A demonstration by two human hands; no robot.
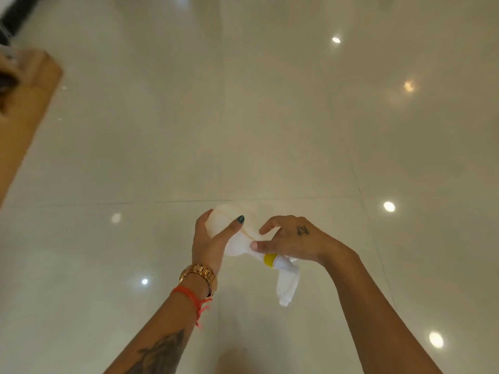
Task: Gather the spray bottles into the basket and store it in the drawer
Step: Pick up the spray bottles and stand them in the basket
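Both hands hold one white spray bottle (237, 236) in the air above the glossy tiled floor (270, 130), low in the middle of the view. On the left hand (212, 242) the grip is closed around the bottle's rounded body: the palm cups its near side and the thumb, with a dark green nail, lies across the top. The right hand (290, 238) pinches the bottle near its neck, thumb pressed against the white plastic and the forefinger curled above it, while the other fingers are hidden behind the hand. The bottle lies tilted, its base pointing away from the person and its yellow collar (270, 261) and white trigger head (287, 284) pointing back and down to the right, the nozzle end hanging below the right wrist. A gold watch (199, 278) and a red string bracelet (193, 300) sit on the left wrist. A tan wooden piece of furniture (24, 109) shows at the left edge, well apart from the hands, too blurred to tell its kind. Bright spots of light reflect off the floor tiles.
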